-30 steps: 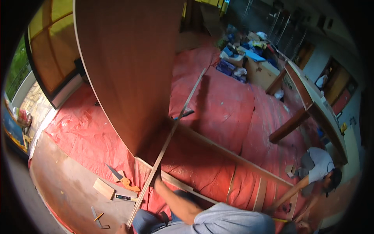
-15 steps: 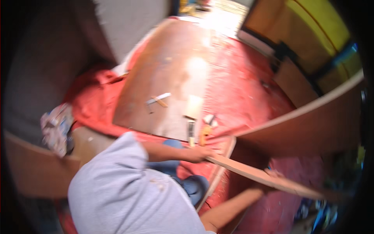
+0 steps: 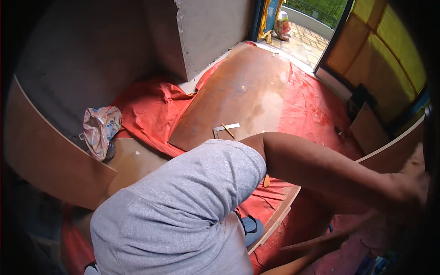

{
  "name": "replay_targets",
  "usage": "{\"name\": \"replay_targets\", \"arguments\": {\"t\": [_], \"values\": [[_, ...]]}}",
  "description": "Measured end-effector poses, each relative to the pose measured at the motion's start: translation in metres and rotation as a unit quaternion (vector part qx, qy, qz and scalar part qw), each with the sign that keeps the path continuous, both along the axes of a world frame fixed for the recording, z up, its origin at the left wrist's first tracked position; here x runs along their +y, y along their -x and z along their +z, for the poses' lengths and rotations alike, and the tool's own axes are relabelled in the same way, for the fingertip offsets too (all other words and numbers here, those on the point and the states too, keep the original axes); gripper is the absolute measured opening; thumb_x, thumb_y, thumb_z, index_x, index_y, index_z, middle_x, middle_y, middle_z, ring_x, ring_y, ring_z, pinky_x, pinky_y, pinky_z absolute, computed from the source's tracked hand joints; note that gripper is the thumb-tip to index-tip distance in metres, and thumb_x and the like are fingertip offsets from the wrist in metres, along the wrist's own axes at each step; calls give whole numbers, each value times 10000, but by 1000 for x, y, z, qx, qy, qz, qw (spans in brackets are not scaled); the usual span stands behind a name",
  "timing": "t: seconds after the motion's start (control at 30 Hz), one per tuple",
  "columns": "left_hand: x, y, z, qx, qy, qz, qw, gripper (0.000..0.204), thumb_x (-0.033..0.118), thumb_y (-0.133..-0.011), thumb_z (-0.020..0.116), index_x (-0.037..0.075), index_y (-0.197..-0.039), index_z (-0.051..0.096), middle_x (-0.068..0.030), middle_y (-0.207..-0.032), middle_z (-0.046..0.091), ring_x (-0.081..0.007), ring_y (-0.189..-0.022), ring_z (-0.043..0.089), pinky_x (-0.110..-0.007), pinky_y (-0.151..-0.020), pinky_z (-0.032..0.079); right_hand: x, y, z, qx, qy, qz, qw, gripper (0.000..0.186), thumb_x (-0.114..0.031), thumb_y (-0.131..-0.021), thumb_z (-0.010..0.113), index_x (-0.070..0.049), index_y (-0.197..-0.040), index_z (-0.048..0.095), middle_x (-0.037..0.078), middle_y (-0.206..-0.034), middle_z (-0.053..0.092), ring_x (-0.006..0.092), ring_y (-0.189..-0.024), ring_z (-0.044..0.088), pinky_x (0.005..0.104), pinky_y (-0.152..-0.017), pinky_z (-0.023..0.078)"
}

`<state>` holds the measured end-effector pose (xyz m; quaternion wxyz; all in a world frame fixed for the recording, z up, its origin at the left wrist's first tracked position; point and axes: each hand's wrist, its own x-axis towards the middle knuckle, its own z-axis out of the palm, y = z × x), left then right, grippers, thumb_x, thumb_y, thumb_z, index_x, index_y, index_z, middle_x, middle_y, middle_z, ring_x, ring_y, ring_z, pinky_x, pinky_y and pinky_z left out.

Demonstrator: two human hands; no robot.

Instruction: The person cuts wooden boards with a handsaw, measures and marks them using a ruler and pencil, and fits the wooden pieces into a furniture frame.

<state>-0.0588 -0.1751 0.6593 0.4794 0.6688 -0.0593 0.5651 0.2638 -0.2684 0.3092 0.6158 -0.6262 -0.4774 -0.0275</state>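
My grey-sleeved left arm stretches across to the right rim, where my left hand [image 3: 408, 188] is dim and smeared in front of an upright wooden panel [image 3: 389, 158]; what it grips, if anything, is unclear. My other forearm enters low at the right, its hand lost in shadow near a dark wooden strip [image 3: 311, 243]. Beyond my shoulder a metal square [image 3: 220, 130] and a yellow pencil [image 3: 228, 131] lie on a large brown board [image 3: 238, 78]. An orange tool handle [image 3: 266, 181] shows just under my arm, mostly hidden.
Red sheeting [image 3: 146, 110] covers floor around the board. A crumpled printed bag [image 3: 101, 128] sits beside a leaning curved board [image 3: 55, 156] on the left. A grey wall corner [image 3: 206, 41] stands behind, next to a doorway onto a tiled balcony [image 3: 302, 36].
My view has swung round from the pile and co-worker to the doorway. Since half a second ago my left hand has moved far right, away from where it held the pale strip.
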Motion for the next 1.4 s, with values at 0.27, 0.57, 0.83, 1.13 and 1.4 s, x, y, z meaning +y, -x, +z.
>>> {"name": "replay_targets", "arguments": {"t": [0.27, 0.57, 0.83, 1.13, 1.4], "values": [[20, 66, -197, -44, 89, 257, 961, 226, -42, -967, 711, 77, -1075, 552, 31, -914, 488, -40, -835, 533, -233, -725, 466, -17, 8, -78, -118, 143, 53, 981, 766, -718, -1033, 360, -4, -820, 535, 164, -676, 488, 286, -599, 528, 426, -583, 433], [-78, 192, -306, 91, 353, 406, 838, 212, -5, -1010, 647, 77, -1205, 628, -10, -1002, 631, -71, -871, 581, -237, -753, 507, -28, 53, -72, -93, 325, 164, 927, 576, -546, -993, 550, -22, -754, 581, 221, -675, 586, 404, -616, 609, 490, -573, 453], [-96, 244, -419, 139, 578, 334, 732, 238, 44, -1032, 623, 63, -1255, 542, -33, -1079, 582, -113, -914, 569, -282, -813, 537, -25, 63, -62, -162, 533, 183, 810, 588, -617, -919, 554, -77, -958, 784, 248, -928, 744, 441, -918, 717, 527, -873, 547], [-94, 220, -406, 90, 555, 351, 748, 197, 45, -1047, 597, 34, -1243, 579, -61, -1095, 610, -154, -952, 613, -321, -903, 564, -33, 45, -57, -205, 462, 151, 850, 606, -631, -934, 570, -58, -834, 737, 220, -834, 731, 410, -850, 719, 514, -785, 550], [-14, 185, -254, 76, -58, 501, 860, 199, 61, -1012, 576, 39, -1208, 602, -55, -1094, 594, -145, -914, 543, -273, -848, 454, -39, 24, -30, -161, 46, 15, 986, 612, -609, -972, 594, -56, -710, 569, 147, -613, 555, 360, -592, 625, 445, -588, 490]]}}
